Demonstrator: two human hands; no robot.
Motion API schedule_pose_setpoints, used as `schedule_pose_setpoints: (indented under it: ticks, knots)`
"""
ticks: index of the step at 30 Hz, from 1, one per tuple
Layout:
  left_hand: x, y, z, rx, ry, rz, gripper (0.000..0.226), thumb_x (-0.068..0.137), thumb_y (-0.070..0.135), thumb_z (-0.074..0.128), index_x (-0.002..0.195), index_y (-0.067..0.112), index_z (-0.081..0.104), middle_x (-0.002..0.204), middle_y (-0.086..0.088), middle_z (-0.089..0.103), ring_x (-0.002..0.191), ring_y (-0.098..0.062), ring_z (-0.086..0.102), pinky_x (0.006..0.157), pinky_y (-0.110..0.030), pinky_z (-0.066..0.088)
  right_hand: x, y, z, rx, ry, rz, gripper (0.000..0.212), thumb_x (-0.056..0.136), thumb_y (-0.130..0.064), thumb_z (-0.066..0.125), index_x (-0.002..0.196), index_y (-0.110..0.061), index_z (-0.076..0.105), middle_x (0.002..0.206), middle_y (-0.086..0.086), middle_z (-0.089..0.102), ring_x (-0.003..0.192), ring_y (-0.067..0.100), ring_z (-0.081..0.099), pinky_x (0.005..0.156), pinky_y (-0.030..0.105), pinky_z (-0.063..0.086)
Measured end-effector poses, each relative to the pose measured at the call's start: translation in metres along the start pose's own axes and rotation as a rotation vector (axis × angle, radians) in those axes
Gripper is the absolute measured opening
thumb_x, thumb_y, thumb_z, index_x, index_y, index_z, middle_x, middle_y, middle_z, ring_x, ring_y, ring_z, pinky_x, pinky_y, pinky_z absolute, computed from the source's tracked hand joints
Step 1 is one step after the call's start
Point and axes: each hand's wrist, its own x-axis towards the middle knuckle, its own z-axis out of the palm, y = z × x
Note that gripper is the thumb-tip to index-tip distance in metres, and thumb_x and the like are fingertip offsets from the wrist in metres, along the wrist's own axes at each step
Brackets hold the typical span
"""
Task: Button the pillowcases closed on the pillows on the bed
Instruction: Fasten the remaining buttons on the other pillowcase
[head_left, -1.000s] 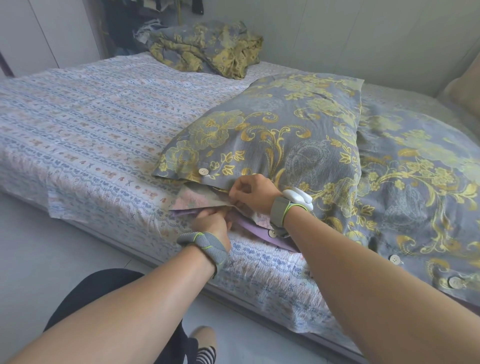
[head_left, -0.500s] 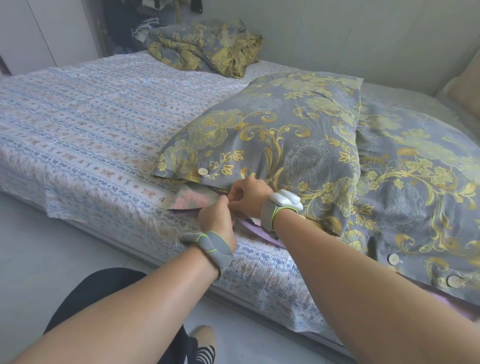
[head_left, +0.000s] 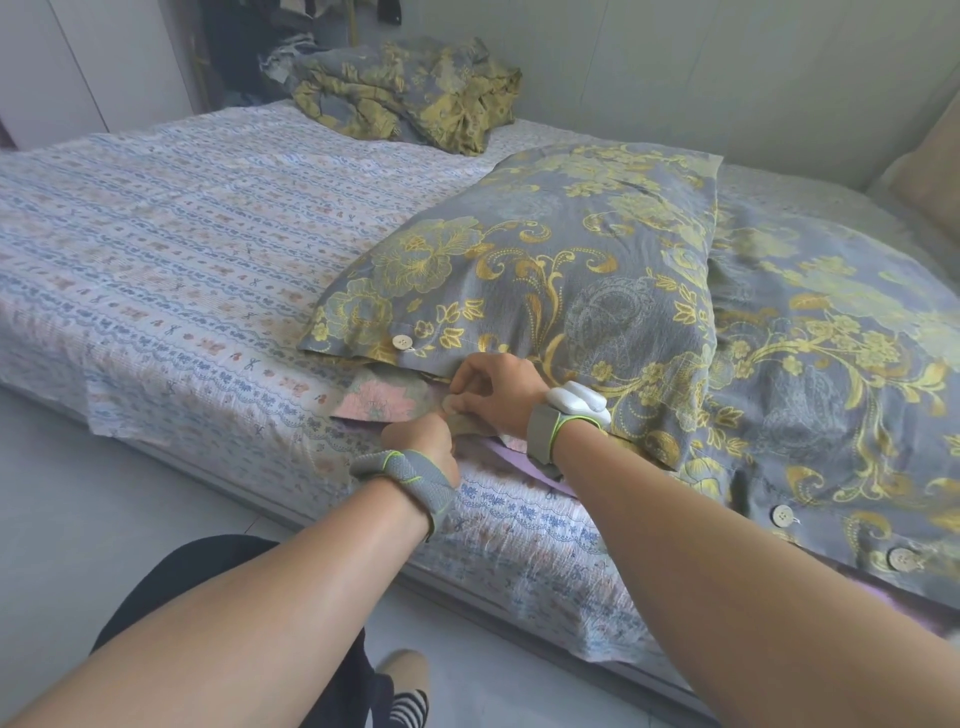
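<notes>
A grey pillowcase with gold flowers (head_left: 545, 270) covers a pillow lying on the bed (head_left: 171, 260). One pale button (head_left: 401, 342) sits on its near hem at the left. The pink inner pillow (head_left: 382, 400) pokes out below the open hem. My left hand (head_left: 423, 441) pinches the lower flap of the hem, and my right hand (head_left: 493, 392) pinches the upper flap just above it, fingers touching. A second pillow in the same fabric (head_left: 841, 374) lies to the right, with two buttons (head_left: 782, 515) on its near edge.
A crumpled bundle of the same grey and gold fabric (head_left: 410, 88) lies at the far end of the bed. The patterned sheet hangs over the mattress edge (head_left: 519, 561). My knee and striped sock (head_left: 410, 706) are on the floor below.
My left hand has risen from the lower flap to meet my right hand at the hem. Both hands have shifted slightly left along the pillowcase opening.
</notes>
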Motion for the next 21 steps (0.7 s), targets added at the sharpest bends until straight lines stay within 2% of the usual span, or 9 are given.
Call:
schedule_pose_setpoints:
  ticks: [3,5,6,8,9,12,14,16,21]
  knots:
    - [0.008,-0.001,-0.001,0.055,-0.029,-0.001,0.027,0.091,0.000,0.052,0.117,0.000,0.056,0.092,-0.008,0.058,0.084,-0.024,0.049,0.083,-0.033,0.049,0.002,-0.001,0.001,-0.018,-0.004,0.012,0.008,0.082,-0.024,0.070,0.090,-0.023,0.072,0.070,-0.020,0.058,0.065,-0.005,0.052,0.057,0.015,0.040]
    - [0.013,-0.004,0.000,0.064,-0.055,0.033,0.036,0.093,0.002,0.048,0.129,-0.003,0.050,0.116,-0.018,0.061,0.087,-0.023,0.050,0.082,-0.035,0.048,0.004,-0.003,0.001,-0.026,-0.018,0.033,0.007,0.083,-0.024,0.069,0.089,-0.024,0.073,0.079,-0.011,0.067,0.073,0.006,0.060,0.067,0.023,0.050]
    - [0.013,-0.006,0.000,0.061,-0.056,0.061,0.037,0.094,0.001,0.047,0.131,-0.003,0.049,0.119,-0.021,0.062,0.084,-0.023,0.053,0.080,-0.035,0.048,0.005,-0.004,0.001,-0.031,-0.025,0.042,0.007,0.083,-0.023,0.069,0.088,-0.025,0.073,0.084,-0.006,0.071,0.078,0.011,0.063,0.071,0.026,0.052]
    - [0.009,-0.005,-0.001,0.026,-0.051,0.076,0.037,0.092,-0.004,0.048,0.128,0.000,0.050,0.103,-0.017,0.064,0.075,-0.021,0.057,0.078,-0.033,0.048,0.006,-0.006,0.001,-0.052,-0.047,0.047,0.008,0.082,-0.023,0.070,0.087,-0.027,0.074,0.088,-0.004,0.073,0.083,0.014,0.065,0.074,0.026,0.053]
    - [0.009,-0.005,-0.001,-0.016,-0.052,0.073,0.038,0.090,-0.006,0.049,0.127,0.002,0.049,0.103,-0.014,0.064,0.076,-0.021,0.059,0.079,-0.033,0.048,0.006,-0.007,0.001,-0.067,-0.061,0.049,0.008,0.082,-0.022,0.069,0.087,-0.027,0.075,0.088,-0.004,0.073,0.085,0.015,0.066,0.075,0.027,0.055]
    - [0.008,-0.005,-0.002,-0.062,-0.061,0.072,0.037,0.094,0.002,0.048,0.131,0.003,0.049,0.128,-0.017,0.059,0.101,-0.031,0.063,0.079,-0.032,0.048,0.003,-0.008,0.000,-0.096,-0.098,0.036,0.012,0.084,-0.023,0.068,0.092,-0.027,0.076,0.093,-0.005,0.074,0.091,0.015,0.066,0.080,0.028,0.055]
    - [0.008,-0.008,-0.002,-0.053,-0.060,0.059,0.023,0.096,0.014,0.047,0.114,0.006,0.059,0.122,-0.017,0.060,0.097,-0.029,0.064,0.076,-0.031,0.048,-0.002,-0.009,-0.004,-0.108,-0.139,-0.011,0.017,0.087,-0.022,0.066,0.100,-0.025,0.077,0.100,-0.004,0.074,0.095,0.014,0.065,0.082,0.025,0.050]
    - [0.002,-0.011,-0.001,-0.078,-0.079,0.039,0.016,0.095,0.024,0.048,0.090,0.014,0.060,0.103,-0.009,0.059,0.078,-0.018,0.058,0.071,-0.030,0.050,-0.008,-0.010,-0.012,-0.108,-0.147,-0.079,0.022,0.089,-0.020,0.063,0.106,-0.026,0.075,0.105,-0.005,0.074,0.094,0.011,0.064,0.084,0.022,0.048]
    - [-0.009,-0.037,0.008,0.011,-0.204,-0.027,0.015,0.094,0.024,0.055,0.086,0.011,0.054,0.090,-0.007,0.057,0.083,-0.022,0.058,0.079,-0.033,0.055,-0.028,-0.005,-0.045,-0.032,0.110,-0.135,0.019,0.087,-0.015,0.062,0.098,-0.024,0.076,0.090,-0.008,0.074,0.080,0.007,0.063,0.081,0.025,0.052]
